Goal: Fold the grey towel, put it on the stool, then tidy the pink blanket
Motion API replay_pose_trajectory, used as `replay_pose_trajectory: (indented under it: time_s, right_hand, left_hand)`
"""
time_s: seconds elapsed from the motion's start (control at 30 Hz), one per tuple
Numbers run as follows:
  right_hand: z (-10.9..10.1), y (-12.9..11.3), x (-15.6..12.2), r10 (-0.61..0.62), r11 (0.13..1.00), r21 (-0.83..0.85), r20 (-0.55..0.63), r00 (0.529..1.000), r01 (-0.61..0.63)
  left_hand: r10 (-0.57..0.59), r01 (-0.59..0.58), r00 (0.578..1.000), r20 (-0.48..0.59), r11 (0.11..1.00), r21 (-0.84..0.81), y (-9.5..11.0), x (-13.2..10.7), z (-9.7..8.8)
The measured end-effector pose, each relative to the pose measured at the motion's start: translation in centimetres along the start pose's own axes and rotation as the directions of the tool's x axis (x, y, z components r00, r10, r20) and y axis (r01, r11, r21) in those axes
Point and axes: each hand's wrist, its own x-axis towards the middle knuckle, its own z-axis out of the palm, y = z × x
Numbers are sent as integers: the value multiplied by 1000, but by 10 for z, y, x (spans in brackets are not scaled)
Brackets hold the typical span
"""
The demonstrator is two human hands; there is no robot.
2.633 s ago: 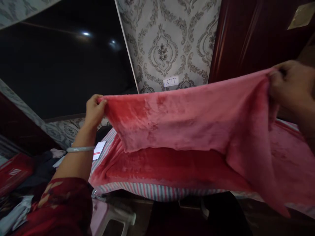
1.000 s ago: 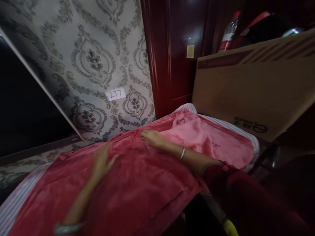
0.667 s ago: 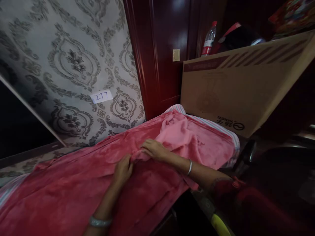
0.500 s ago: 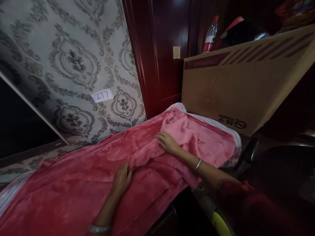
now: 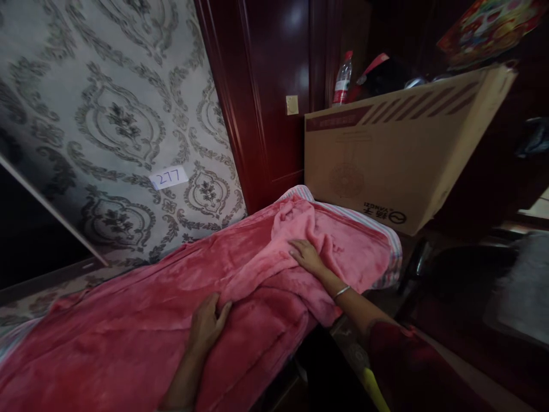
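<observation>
A plush pink blanket (image 5: 141, 332) is spread over a long surface. A bunched, lighter pink fold runs across its middle. My left hand (image 5: 207, 321) is at the near end of that fold, its thumb and fingers around the edge; some fingertips are hidden in the plush. On the upper part of the fold rests my right hand (image 5: 307, 256), palm down, fingers stretched along the fabric. A silver bangle (image 5: 341, 292) circles the right wrist. Striped cloth (image 5: 388, 232) shows beneath the blanket at its far right end.
Behind the blanket's right end stands a large cardboard box (image 5: 369, 160), with a plastic bottle (image 5: 342, 80) beyond its top edge. A patterned wall (image 5: 124, 114) and a dark red door (image 5: 274, 86) border the far side. A dark chair (image 5: 463, 297) is at right.
My right hand has shifted slightly toward me along the fold. My left hand stays at the fold's near end, its thumb further from the fingers. The view has turned a little to the right.
</observation>
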Motion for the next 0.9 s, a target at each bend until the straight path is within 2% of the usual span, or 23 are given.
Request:
replay_pose_trajectory:
  time_s: [0.1,0.2,0.33,0.4,0.47,0.53,0.6,0.63,0.67,0.7,0.73,0.8,0.83,0.9]
  right_hand:
    - [-8,-5,-3,-100,994,-23,92,991,102]
    - [-16,-17,-1,-115,983,-123,178,977,138]
    - [-25,-46,16,-134,958,-209,271,953,195]
    - [-30,-65,27,-141,956,-214,258,956,199]
    - [-34,-85,34,-167,966,-163,193,967,200]
    - [-34,-106,33,-224,971,-53,141,964,234]
    - [-27,-122,27,-301,953,90,175,938,289]
    - [-22,-126,24,-344,936,158,221,913,314]
    - [-17,-127,22,-376,920,221,262,889,324]
    - [-12,-124,22,-371,914,275,272,888,298]
    - [-9,-117,25,-324,917,318,249,912,239]
    - [-10,-92,37,-109,938,341,122,987,62]
    - [-14,-76,46,32,939,341,40,999,-44]
    - [-30,-39,66,213,932,313,-64,975,-183]
  left_hand:
    - [1,-2,1000,-15,1000,-29,0,0,-4]
    - [-9,2,991,-135,999,-49,-1,0,-7]
    - [-52,38,951,-306,998,-53,-4,-1,-14]
    - [-140,123,919,-369,990,-70,-7,-2,-20]
    - [-287,263,841,-458,958,-117,-13,-3,-27]
    - [-438,398,719,-540,896,-197,-19,-4,-35]
    - [-533,471,622,-574,840,-269,-24,-5,-43]
    - [-559,488,598,-575,822,-292,-26,-5,-46]
    - [-572,495,590,-569,814,-304,-27,-5,-48]
    - [-577,496,592,-564,811,-310,-27,-5,-49]
    - [-577,495,596,-558,811,-310,-27,-4,-50]
    - [-579,498,613,-538,811,-307,-25,-4,-51]
    - [-584,501,621,-523,809,-308,-24,-3,-51]
    - [-600,510,634,-489,799,-319,-21,-2,-51]
